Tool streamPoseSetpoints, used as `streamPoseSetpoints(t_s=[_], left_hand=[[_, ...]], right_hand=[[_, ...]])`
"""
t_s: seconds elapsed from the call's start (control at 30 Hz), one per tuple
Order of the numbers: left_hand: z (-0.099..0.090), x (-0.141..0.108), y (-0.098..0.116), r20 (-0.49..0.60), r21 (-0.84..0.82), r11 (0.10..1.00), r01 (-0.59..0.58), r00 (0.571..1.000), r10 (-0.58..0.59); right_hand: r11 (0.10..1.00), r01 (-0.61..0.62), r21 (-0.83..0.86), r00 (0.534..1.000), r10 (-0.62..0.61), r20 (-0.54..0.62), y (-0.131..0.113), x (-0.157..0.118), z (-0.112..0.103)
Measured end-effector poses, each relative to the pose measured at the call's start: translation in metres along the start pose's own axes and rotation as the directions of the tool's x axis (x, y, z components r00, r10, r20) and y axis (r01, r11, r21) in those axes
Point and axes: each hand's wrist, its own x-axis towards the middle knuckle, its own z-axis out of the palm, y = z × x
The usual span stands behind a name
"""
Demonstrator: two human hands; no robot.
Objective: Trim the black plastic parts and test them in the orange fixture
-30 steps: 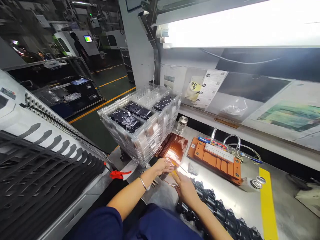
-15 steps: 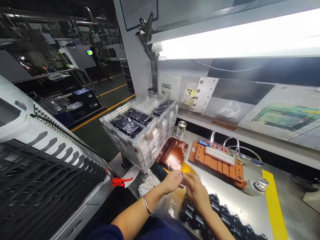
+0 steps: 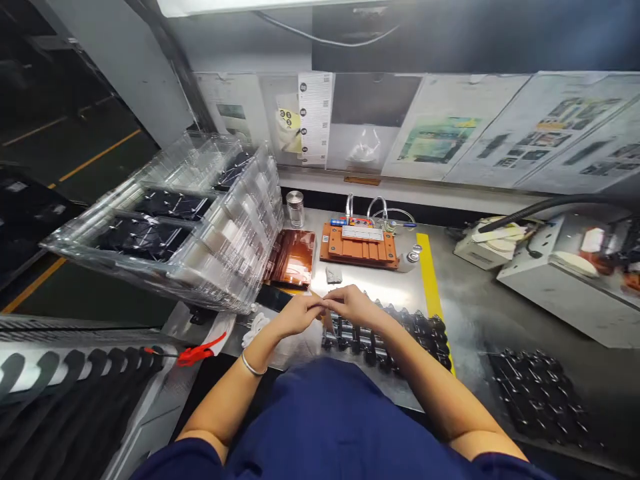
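Observation:
My left hand (image 3: 299, 315) and my right hand (image 3: 353, 305) meet over the front of the metal bench, fingertips pinched together. Between them is a thin amber film piece (image 3: 327, 323), its ends showing above and below the fingers. Just right of it and under my right forearm lie rows of black parts (image 3: 380, 343). Beyond my hands sit a stack of glossy amber sheets (image 3: 295, 259) and a small grey crumpled piece (image 3: 333, 275). A dark phone-like slab (image 3: 274, 298) lies beside my left hand.
Stacked clear trays (image 3: 225, 260) with black parts stand at the left. An orange fixture (image 3: 357, 250) and a lidded glass jar (image 3: 295, 212) are at the back. Yellow tape (image 3: 429, 273), more black parts (image 3: 540, 397) and a white machine (image 3: 575, 280) are to the right.
The view has swung right and down. My hands have moved off the amber sheets with a film piece between the fingertips. The grey crumpled piece and right-hand machine now show.

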Motion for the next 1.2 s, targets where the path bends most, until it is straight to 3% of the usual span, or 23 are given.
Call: streamPoseSetpoints(t_s=[0.13, 0.27, 0.37, 0.43, 0.5, 0.57, 0.63, 0.67, 0.73, 0.87, 0.93, 0.97, 1.0, 1.03, 1.1, 1.13, 1.2], left_hand=[[0.012, 0.009, -0.002, 0.056, -0.054, 0.998, -0.024, 0.998, 0.028], [0.03, 0.021, 0.002, 0.044, 0.081, 0.996, -0.023, 0.999, 0.02], [0.038, 0.03, 0.0, -0.086, 0.18, 0.983, 0.019, 0.996, -0.004], [0.032, 0.037, -0.011, -0.24, 0.158, 0.983, 0.089, 0.97, -0.049], [0.016, 0.048, -0.031, -0.409, 0.118, 0.974, 0.194, 0.903, -0.131], [-0.007, 0.063, -0.057, -0.547, 0.117, 0.928, 0.353, 0.803, -0.236], [-0.031, 0.079, -0.083, -0.639, 0.138, 0.831, 0.54, 0.689, -0.342], [-0.04, 0.086, -0.094, -0.673, 0.135, 0.784, 0.606, 0.637, -0.376], [-0.053, 0.099, -0.111, -0.713, 0.12, 0.712, 0.692, 0.559, -0.423], [-0.05, 0.118, -0.125, -0.757, 0.152, 0.652, 0.743, 0.511, -0.407], [-0.038, 0.134, -0.123, -0.8, 0.272, 0.649, 0.71, 0.542, -0.258], [-0.028, 0.146, -0.119, -0.788, 0.359, 0.66, 0.66, 0.593, -0.164], [-0.017, 0.162, -0.112, -0.734, 0.458, 0.679, 0.574, 0.675, -0.075], [-0.003, 0.181, -0.102, -0.633, 0.549, 0.704, 0.451, 0.774, -0.001], [0.031, 0.231, -0.071, -0.306, 0.639, 0.757, 0.134, 0.948, 0.091], [0.051, 0.26, -0.053, -0.133, 0.65, 0.759, -0.005, 0.984, 0.12], [0.093, 0.324, -0.015, 0.158, 0.648, 0.734, -0.204, 0.979, 0.132]], right_hand=[[0.995, -0.071, 0.066, 0.997, 0.068, 0.041, 0.009, -0.011, -0.013], [0.979, -0.198, -0.051, 0.974, 0.191, -0.119, 0.018, -0.015, -0.009], [0.953, -0.302, -0.031, 0.905, 0.276, -0.324, 0.033, -0.017, -0.009], [0.932, -0.323, 0.164, 0.829, 0.362, -0.426, 0.049, -0.025, -0.017], [0.861, -0.306, 0.406, 0.717, 0.489, -0.496, 0.069, -0.038, -0.031], [0.79, -0.25, 0.559, 0.59, 0.583, -0.559, 0.088, -0.056, -0.049], [0.794, -0.186, 0.579, 0.49, 0.586, -0.645, 0.102, -0.074, -0.067], [0.82, -0.17, 0.547, 0.468, 0.555, -0.687, 0.107, -0.082, -0.076], [0.89, -0.199, 0.41, 0.491, 0.452, -0.745, 0.113, -0.095, -0.091], [0.934, -0.357, 0.006, 0.683, 0.265, -0.681, 0.117, -0.106, -0.114], [0.9, -0.407, -0.158, 0.734, 0.22, -0.643, 0.121, -0.104, -0.124], [0.88, -0.419, -0.224, 0.753, 0.2, -0.627, 0.125, -0.101, -0.129], [0.861, -0.422, -0.284, 0.776, 0.18, -0.604, 0.129, -0.097, -0.134], [0.843, -0.416, -0.34, 0.804, 0.166, -0.572, 0.134, -0.091, -0.138], [0.808, -0.385, -0.446, 0.866, 0.149, -0.478, 0.142, -0.078, -0.144], [0.791, -0.357, -0.498, 0.896, 0.14, -0.421, 0.145, -0.071, -0.146], [0.76, -0.274, -0.589, 0.944, 0.097, -0.315, 0.147, -0.059, -0.151]])
